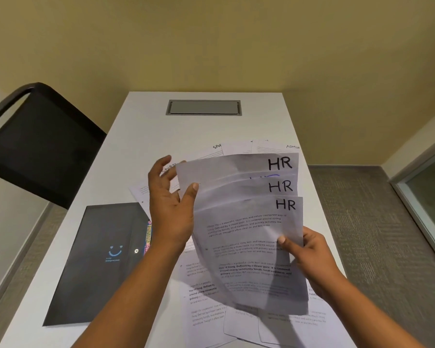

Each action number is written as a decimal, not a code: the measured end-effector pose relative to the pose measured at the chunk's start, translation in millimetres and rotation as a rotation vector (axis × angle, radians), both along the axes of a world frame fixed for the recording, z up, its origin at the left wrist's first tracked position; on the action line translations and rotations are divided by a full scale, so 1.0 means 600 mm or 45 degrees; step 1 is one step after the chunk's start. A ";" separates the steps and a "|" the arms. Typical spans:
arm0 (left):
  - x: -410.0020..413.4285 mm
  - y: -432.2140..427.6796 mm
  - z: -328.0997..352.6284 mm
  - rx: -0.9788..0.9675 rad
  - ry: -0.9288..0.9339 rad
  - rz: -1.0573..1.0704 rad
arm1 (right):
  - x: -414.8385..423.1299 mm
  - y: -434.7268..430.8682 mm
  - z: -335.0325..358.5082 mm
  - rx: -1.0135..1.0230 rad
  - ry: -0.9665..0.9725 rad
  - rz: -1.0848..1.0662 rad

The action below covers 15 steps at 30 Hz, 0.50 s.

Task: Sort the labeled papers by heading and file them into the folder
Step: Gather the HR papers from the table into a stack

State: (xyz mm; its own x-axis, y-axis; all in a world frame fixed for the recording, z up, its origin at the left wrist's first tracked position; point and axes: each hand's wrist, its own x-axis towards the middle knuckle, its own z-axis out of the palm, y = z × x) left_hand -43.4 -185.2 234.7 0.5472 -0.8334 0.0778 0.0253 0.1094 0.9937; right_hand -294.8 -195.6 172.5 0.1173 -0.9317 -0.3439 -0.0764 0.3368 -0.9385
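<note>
Fanning three HR sheets (246, 222) above the table (146, 136) so that each heading can be read at once.

The sheets are pinched near their lower right edge by the right hand (309, 252), thumb on top and fingers closed beneath, which lets the tops spread in a staggered fan with "HR" exposed on every one. The left hand (168, 209) is held loosely open at the fan's left edge, its thumb tip touching the sheets, apparently to steady or square them; nothing is gripped by it. The dark folder (98, 259) is lying shut on the table to the left, near the left forearm, probably kept within reach for filing. Other papers (206, 307), some headed ADMIN and SPORTS, are left spread on the table beneath the hands, seemingly not yet gathered.
</note>
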 end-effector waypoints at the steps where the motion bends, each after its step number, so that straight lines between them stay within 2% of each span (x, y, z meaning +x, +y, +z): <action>1: 0.006 0.002 -0.002 -0.016 -0.038 -0.015 | -0.002 0.000 0.000 0.013 -0.020 -0.001; 6: 0.036 0.011 -0.004 -0.014 -0.284 -0.210 | -0.017 0.000 0.004 0.025 -0.055 0.039; 11: 0.061 0.012 0.018 -0.120 -0.307 -0.209 | -0.032 -0.005 0.023 0.035 -0.213 0.128; 15: 0.069 0.008 0.025 -0.072 -0.253 -0.265 | -0.029 -0.013 0.031 0.030 -0.232 0.181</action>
